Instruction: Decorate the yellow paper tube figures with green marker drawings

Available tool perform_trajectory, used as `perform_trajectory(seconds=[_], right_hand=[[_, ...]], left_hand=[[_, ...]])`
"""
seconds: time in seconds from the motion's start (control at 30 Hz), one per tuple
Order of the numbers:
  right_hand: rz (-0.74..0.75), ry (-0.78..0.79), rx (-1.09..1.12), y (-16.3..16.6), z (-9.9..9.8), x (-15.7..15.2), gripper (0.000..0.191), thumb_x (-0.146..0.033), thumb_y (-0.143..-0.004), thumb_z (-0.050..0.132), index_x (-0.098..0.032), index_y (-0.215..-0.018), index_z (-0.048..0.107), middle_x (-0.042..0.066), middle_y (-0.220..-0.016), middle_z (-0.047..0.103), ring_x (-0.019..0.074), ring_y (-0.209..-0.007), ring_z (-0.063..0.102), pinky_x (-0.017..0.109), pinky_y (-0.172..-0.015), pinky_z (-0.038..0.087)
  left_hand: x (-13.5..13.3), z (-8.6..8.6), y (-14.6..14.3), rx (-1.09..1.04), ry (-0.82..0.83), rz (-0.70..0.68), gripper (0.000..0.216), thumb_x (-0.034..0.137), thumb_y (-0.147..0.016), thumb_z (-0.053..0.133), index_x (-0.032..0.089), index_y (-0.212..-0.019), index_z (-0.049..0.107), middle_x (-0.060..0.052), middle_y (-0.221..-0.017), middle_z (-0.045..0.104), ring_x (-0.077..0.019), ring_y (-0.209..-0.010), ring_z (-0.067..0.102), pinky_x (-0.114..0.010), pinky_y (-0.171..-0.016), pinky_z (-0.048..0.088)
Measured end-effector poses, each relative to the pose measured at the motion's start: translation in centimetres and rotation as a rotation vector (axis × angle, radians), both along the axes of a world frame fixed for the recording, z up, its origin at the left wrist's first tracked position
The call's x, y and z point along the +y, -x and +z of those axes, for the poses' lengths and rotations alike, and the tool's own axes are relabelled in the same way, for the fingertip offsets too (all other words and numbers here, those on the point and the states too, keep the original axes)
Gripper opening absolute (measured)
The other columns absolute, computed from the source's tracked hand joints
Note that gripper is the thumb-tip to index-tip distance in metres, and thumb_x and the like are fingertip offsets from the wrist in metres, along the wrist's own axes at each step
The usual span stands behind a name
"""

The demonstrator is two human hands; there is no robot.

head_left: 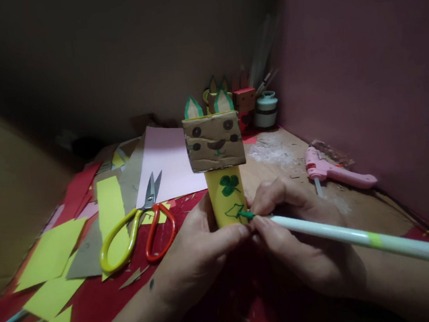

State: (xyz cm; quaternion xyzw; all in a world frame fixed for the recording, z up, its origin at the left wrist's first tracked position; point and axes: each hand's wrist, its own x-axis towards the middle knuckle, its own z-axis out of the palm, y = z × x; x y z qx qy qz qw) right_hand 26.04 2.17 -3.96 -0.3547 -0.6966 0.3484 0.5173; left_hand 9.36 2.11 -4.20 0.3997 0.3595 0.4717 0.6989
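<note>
A cardboard cat figure (216,145) stands upright in the middle: a brown box head with drawn eyes and mouth, two green-edged ears, and a yellow tube body (226,193) bearing green drawings. My left hand (201,250) is wrapped round the bottom of the yellow body. My right hand (296,234) pinches a long white marker (362,237) whose green tip touches the body at a leaf outline.
Scissors (137,232) with a yellow and a red handle lie left of the figure among yellow, red and pink paper scraps. A pink glue gun (335,173) lies at the right by the wall. More cardboard figures and a small jar (266,108) stand behind.
</note>
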Motion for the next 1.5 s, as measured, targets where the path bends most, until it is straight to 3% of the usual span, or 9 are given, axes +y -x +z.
perform_trajectory(seconds=[0.3, 0.63, 0.97, 1.2, 1.5], right_hand=[[0.036, -0.009, -0.002, 0.19, -0.11, -0.10, 0.010, -0.018, -0.085, 0.056, -0.025, -0.079, 0.052, -0.003, -0.065, 0.052, 0.0137, -0.053, 0.048, 0.030, -0.048, 0.040], [-0.028, 0.054, 0.058, 0.15, -0.56, 0.19, 0.011, -0.019, -0.086, 0.060, -0.025, -0.079, 0.054, -0.002, -0.068, 0.058, 0.0147, -0.055, 0.055, 0.030, -0.049, 0.041], [-0.047, 0.104, 0.089, 0.21, -0.59, 0.12, 0.010, -0.023, -0.087, 0.060, -0.026, -0.079, 0.055, 0.000, -0.069, 0.061, 0.0177, -0.060, 0.061, 0.029, -0.048, 0.044], [-0.084, 0.064, 0.059, 0.27, -0.48, 0.09, 0.011, -0.021, -0.084, 0.061, -0.025, -0.077, 0.055, -0.001, -0.068, 0.059, 0.0153, -0.054, 0.056, 0.028, -0.044, 0.041], [-0.015, -0.023, 0.037, 0.29, -0.63, -0.09, 0.012, -0.016, -0.086, 0.056, -0.026, -0.080, 0.052, -0.002, -0.068, 0.056, 0.0158, -0.056, 0.055, 0.030, -0.050, 0.044]], left_hand=[[0.03, 0.02, 0.13, 0.053, 0.016, 0.015, 0.033, 0.008, -0.070, 0.083, 0.020, -0.099, 0.074, -0.003, -0.092, 0.074, -0.0217, -0.089, 0.069, -0.032, -0.084, 0.055], [-0.21, 0.58, -0.07, 0.037, 0.029, 0.012, 0.033, 0.011, -0.072, 0.087, 0.019, -0.102, 0.074, -0.004, -0.094, 0.078, -0.0234, -0.090, 0.073, -0.032, -0.082, 0.058], [-0.14, -0.10, 0.24, -0.013, 0.004, -0.020, 0.032, 0.019, -0.075, 0.090, 0.020, -0.102, 0.074, -0.003, -0.094, 0.078, -0.0210, -0.091, 0.072, -0.031, -0.084, 0.057], [-0.11, 0.10, 0.15, 0.018, 0.019, -0.004, 0.029, 0.018, -0.076, 0.090, 0.020, -0.100, 0.074, -0.002, -0.093, 0.077, -0.0194, -0.089, 0.072, -0.031, -0.085, 0.057], [-0.11, 0.29, 0.02, 0.018, 0.008, -0.015, 0.031, 0.009, -0.073, 0.085, 0.019, -0.100, 0.072, -0.001, -0.091, 0.075, -0.0185, -0.086, 0.070, -0.029, -0.079, 0.056]])
